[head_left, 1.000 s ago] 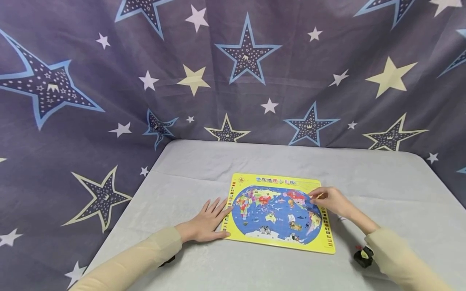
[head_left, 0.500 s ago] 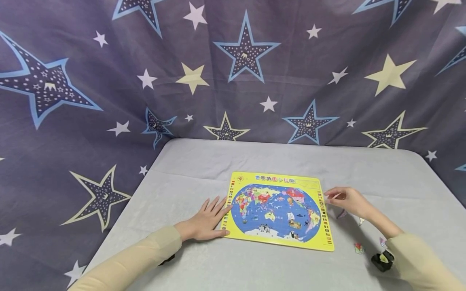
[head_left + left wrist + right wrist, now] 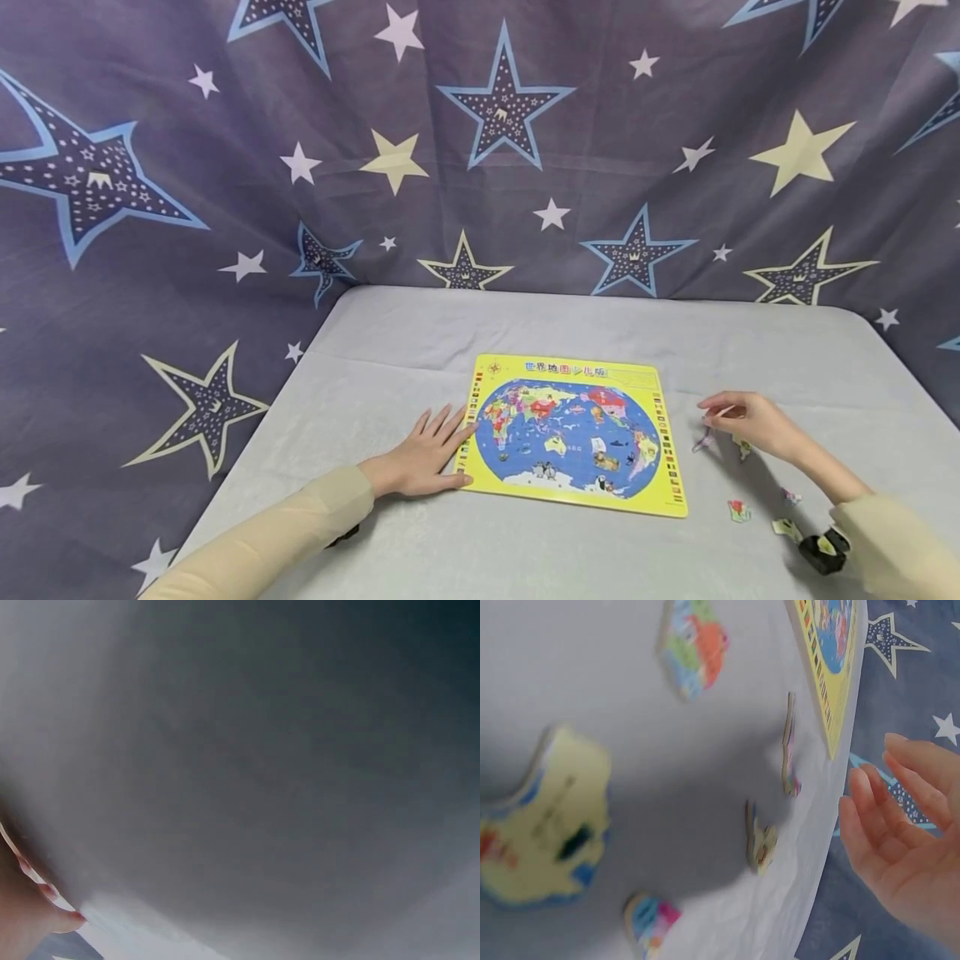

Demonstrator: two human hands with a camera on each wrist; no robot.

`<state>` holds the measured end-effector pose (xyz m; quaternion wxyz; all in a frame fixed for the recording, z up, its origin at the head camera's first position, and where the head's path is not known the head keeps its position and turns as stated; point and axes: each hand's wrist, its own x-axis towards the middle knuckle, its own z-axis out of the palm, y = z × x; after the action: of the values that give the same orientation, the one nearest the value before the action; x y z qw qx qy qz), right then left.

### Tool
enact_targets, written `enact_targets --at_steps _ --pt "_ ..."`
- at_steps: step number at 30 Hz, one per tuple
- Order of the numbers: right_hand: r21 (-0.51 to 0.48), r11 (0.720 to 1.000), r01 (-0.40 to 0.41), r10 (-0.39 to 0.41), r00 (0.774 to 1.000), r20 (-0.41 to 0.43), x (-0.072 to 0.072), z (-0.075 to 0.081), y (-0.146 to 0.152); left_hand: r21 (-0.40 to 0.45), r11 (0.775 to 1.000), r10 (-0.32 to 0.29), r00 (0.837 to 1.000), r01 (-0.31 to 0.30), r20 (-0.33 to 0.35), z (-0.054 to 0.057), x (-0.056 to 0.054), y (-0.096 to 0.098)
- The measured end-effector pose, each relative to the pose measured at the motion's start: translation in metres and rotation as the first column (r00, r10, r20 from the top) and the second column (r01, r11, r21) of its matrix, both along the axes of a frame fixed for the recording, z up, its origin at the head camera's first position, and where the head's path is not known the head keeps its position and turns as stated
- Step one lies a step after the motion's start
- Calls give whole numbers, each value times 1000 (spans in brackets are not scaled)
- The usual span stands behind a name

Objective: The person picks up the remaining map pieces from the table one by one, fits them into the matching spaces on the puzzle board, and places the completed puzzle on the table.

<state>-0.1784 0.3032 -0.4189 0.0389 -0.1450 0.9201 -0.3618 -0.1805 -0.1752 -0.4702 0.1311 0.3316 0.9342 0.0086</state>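
A yellow world map puzzle board (image 3: 570,505) lies flat in the head view. My left hand (image 3: 423,461) rests at its left edge with fingers spread. In the left wrist view only part of this hand (image 3: 30,919) shows, low in the corner. Right of the board my right hand (image 3: 753,423) is over the table with fingers loosely bent. The right wrist view shows this hand (image 3: 915,832) holding nothing. Beneath it lie a thin purplish puzzle piece (image 3: 790,750) and a small cream puzzle piece (image 3: 761,851).
Nearer the right sleeve are a red-green puzzle piece (image 3: 738,511), a small pink-blue piece (image 3: 791,497) and a pale yellow piece (image 3: 786,528). A black wrist device (image 3: 822,557) hangs below that sleeve. A grey cloth (image 3: 420,333) covers the table; a star-patterned curtain (image 3: 600,108) stands behind.
My right hand has left the map's upper right part and moved right, off the board, over the loose pieces, which now show more. The left hand stays at the board's edge.
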Motion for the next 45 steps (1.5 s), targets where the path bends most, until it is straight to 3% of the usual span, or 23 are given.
enact_targets --at_steps 9,18,22,27,33,39,45 --pt "20 1000 -11 12 998 -54 9 -2 18 -3 1000 4 1000 -4 10 0 -1 1" --pt "36 999 -11 13 999 -47 20 -1 31 1 1000 4 1000 -4 9 2 0 1" --pt "22 998 -58 59 996 -62 23 -3 36 9 1000 0 1000 0 8 6 1 1" --pt "6 993 -120 120 993 -12 30 -2 40 23 1000 -3 1000 3 2 7 2 0" --pt "-104 969 -222 222 975 -7 40 -9 47 13 1000 0 1000 0 1 4 1 1" --pt "-131 960 -249 260 962 80 48 -13 49 8 1000 -1 1000 1 1 2 1 1" --pt "-162 942 -294 313 944 106 52 -19 46 14 1000 -3 1000 3 12 4 1 2"
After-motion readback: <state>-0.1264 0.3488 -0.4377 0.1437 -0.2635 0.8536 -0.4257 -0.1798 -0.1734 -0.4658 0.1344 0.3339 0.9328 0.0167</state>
